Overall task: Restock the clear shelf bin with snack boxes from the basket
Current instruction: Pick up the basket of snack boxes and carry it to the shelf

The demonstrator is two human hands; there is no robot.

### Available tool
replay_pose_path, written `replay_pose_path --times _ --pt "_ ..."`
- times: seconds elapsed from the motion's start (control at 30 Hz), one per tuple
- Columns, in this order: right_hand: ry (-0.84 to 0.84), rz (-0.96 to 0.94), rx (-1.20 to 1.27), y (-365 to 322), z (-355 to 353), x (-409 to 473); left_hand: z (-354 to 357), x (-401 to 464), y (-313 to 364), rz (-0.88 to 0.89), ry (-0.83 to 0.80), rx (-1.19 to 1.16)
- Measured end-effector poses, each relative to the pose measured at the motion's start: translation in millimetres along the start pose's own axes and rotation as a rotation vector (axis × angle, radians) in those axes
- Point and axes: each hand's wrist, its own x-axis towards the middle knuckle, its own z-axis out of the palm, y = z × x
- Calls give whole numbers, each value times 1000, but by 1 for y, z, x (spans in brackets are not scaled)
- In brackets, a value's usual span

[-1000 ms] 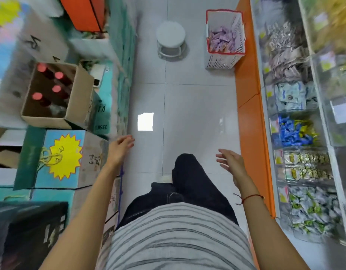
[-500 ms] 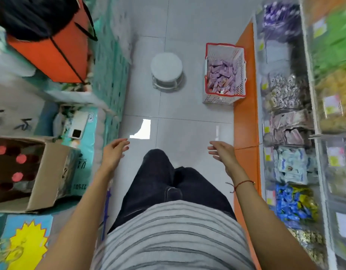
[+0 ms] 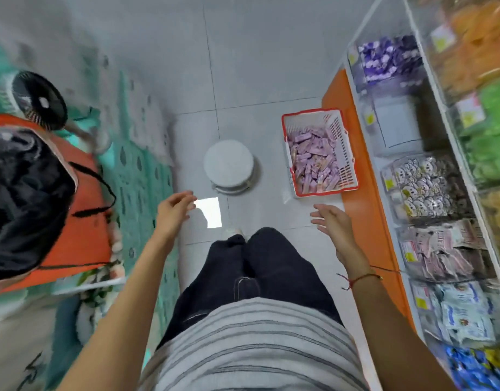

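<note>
A white basket with a red rim (image 3: 347, 162) stands on the tiled floor against the orange shelf base, filled with several purple snack boxes (image 3: 310, 162). On the shelf to its right, one clear bin (image 3: 395, 122) looks nearly empty, between bins of purple and silver packets. My right hand (image 3: 332, 224) hovers open just below the basket, holding nothing. My left hand (image 3: 174, 210) hangs open to the left, fingers relaxed, also holding nothing.
A round white stool (image 3: 229, 165) sits on the floor left of the basket. Teal stacked cartons (image 3: 138, 170), an orange box (image 3: 79, 221) and a small fan (image 3: 38, 101) line the left side. Clear shelf bins of packaged snacks (image 3: 432, 190) line the right.
I have walked forward along the aisle, so the basket and stool are now much closer. Both hands stay open and empty; the right hand now lies just short of the basket.
</note>
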Motion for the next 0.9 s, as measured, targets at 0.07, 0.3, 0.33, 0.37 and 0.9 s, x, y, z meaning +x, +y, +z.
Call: replay_pose_path --times 0.07,0.3,0.33,0.37,0.9 --pt "106 -23 -7 -20 -2 19 14 40 46 58 -73 60" --pt "283 -15 20 -82 -27 101 122 158 194 274 -310 356" --pt "280 -11 11 -90 -31 115 143 168 213 312 -335 386" --pt "273 -6 -1 -99 -35 129 163 177 230 355 -367 420" --pt "445 131 -316 -121 -90 312 486 285 319 1129 -852 1347"
